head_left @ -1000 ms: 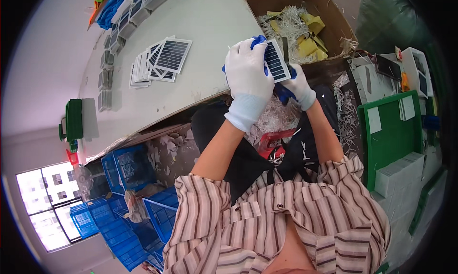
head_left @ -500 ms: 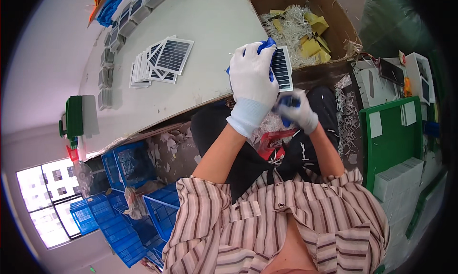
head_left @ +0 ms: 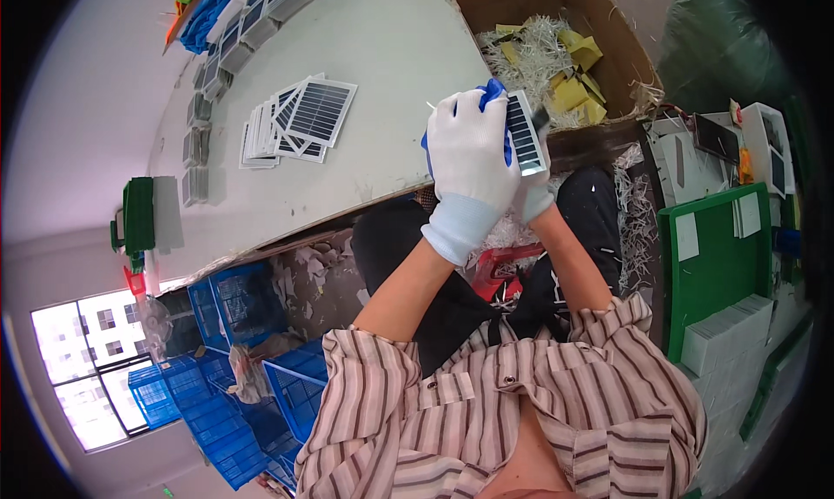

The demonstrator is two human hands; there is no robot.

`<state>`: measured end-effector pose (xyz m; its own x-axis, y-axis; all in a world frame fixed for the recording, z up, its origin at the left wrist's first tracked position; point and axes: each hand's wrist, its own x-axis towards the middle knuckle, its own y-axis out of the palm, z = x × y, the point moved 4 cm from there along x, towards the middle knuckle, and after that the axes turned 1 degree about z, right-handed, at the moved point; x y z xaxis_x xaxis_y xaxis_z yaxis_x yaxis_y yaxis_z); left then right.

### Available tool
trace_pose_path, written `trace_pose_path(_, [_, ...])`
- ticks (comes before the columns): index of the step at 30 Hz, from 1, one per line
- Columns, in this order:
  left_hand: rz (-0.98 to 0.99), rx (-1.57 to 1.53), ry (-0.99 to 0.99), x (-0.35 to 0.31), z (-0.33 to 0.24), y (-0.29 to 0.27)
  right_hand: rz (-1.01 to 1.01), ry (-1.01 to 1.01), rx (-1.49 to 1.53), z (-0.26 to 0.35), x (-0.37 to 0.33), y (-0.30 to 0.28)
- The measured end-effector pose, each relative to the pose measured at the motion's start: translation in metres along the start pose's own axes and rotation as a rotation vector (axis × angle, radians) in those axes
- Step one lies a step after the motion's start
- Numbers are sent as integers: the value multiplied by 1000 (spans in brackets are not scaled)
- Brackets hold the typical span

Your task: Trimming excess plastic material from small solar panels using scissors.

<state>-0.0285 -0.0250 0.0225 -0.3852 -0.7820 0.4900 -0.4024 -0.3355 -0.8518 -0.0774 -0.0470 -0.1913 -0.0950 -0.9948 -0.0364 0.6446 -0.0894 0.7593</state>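
My left hand [head_left: 473, 156], in a white knit glove with blue coating, is closed around a small solar panel [head_left: 523, 134] over the table's near right corner. The panel has dark cells, light lines and a white border; it stands tilted, its right part showing past my fingers. My right hand [head_left: 534, 195], gloved alike, is behind and below the panel, its fingers hidden. A blurred dark grey shape shows at the panel's right edge; I cannot make out what it is. Several similar panels [head_left: 320, 112] lie fanned in an overlapping pile on the table to the left.
Stacks of panels [head_left: 236, 52] line the far edge of the white table [head_left: 382, 56]. A cardboard box [head_left: 621, 52] beyond my hands holds shredded white strips and yellow pieces. A green tray [head_left: 712, 264] stands at right, blue crates [head_left: 208, 412] at lower left. A red object [head_left: 499, 269] is between my legs.
My right hand has risen from below the panel to behind it, now largely covered. My left hand and the panel have shifted slightly right and nearer.
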Motion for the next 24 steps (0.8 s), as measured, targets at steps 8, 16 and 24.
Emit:
trace_pose_path(8, [-21,-106,39,-2,11,0,-152,-229,-848,64,19,17])
trace_pose_path(16, [-129,-894,-248,-2,40,-8,332,-617,-1184,185,-35,63])
trace_pose_path(24, [198,-946,-308,-32,-34,-11,-131,94,-489,231,-76,-14])
